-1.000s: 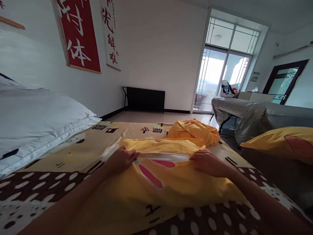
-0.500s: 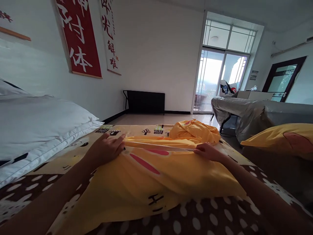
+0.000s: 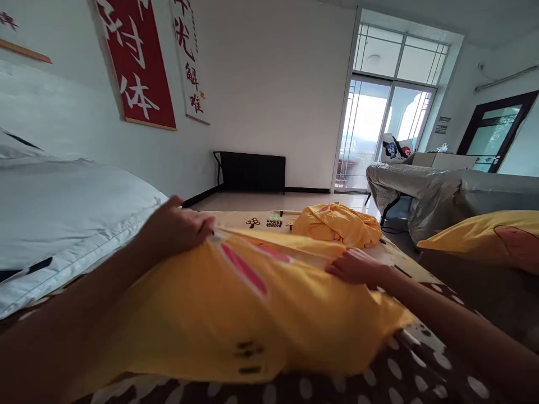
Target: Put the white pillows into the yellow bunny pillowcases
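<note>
A yellow pillowcase [image 3: 236,303] with pink rabbit-ear shapes and dark lettering is stretched in front of me over the bed. My left hand [image 3: 181,227] grips its far edge at the left, fingers closed and the cloth lifted into a peak. Farther right, my right hand [image 3: 353,265] pinches the same far edge, with folds running between the two hands. The near part of the cloth is blurred by motion. Just beyond my right hand lies a crumpled heap of yellow cloth [image 3: 332,224].
A brown polka-dot sheet [image 3: 396,367] covers the near bed. White pillows [image 3: 84,207] are stacked at the left, and a yellow pillow [image 3: 484,235] is at the right edge. Behind it stands a plastic-covered table [image 3: 421,177]. A black panel [image 3: 252,173] leans near the far wall.
Both hands keep hold of the pillowcase. My left hand has risen and moved slightly left, lifting the cloth's edge; my right hand has shifted a little left and down. The cloth's right corner has swung inward.
</note>
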Available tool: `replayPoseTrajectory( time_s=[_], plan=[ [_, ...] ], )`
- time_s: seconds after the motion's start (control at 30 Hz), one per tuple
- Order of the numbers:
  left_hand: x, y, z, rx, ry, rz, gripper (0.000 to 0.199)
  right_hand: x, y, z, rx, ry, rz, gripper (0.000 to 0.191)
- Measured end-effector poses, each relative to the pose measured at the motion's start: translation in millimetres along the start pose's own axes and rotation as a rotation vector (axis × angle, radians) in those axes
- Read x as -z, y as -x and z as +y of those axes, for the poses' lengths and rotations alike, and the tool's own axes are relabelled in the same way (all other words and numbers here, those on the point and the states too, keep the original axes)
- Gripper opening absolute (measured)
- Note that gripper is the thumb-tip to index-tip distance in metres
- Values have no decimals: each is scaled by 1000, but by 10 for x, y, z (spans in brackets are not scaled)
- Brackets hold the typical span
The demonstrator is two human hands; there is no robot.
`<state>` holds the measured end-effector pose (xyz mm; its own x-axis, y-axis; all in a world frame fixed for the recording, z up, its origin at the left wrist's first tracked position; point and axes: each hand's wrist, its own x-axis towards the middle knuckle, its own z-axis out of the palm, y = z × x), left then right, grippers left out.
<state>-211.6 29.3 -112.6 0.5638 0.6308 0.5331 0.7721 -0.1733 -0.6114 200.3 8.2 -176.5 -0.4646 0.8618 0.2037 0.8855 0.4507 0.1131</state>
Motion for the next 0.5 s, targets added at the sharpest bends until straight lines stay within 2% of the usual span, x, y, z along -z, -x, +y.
replayPoseTrajectory(
  time_s=[0.07, 0.13, 0.2, 0.23, 0.27, 0.3, 0.33, 0.37, 0.4, 0.43, 0.5],
  plan=[
    [-65, 42, 44, -65, 37, -70, 45, 93, -11, 34, -18, 180, -2, 42],
    [-45, 38, 59, -31, 35, -40, 46, 459, -46, 189, -67, 256, 93, 42],
    [31, -6, 38, 10, 5, 14, 47, 856, -86, 344, -194, 320, 367, 52],
    [67, -33, 16, 30, -18, 35, 48, 977, -103, 379, -223, 318, 475, 51],
    [91, -58, -9, 60, -40, 57, 50, 1014, -115, 374, -240, 294, 514, 50],
    [95, -74, -33, 99, -54, 82, 51, 958, -118, 328, -226, 249, 477, 46],
    [77, -79, -50, 143, -58, 106, 53, 818, -111, 250, -186, 190, 371, 42],
    [38, -71, -54, 173, -49, 119, 53, 614, -93, 154, -135, 125, 179, 38],
    [-19, -53, -43, 173, -19, 107, 51, 378, -67, 58, -77, 85, 68, 36],
    [-87, -27, -16, 142, 42, 62, 48, 142, -38, -22, -35, 55, 7, 33],
    [-238, 34, 67, 48, 279, -131, 40, -208, 7, -84, 31, 3, -80, 28]
  ],
)
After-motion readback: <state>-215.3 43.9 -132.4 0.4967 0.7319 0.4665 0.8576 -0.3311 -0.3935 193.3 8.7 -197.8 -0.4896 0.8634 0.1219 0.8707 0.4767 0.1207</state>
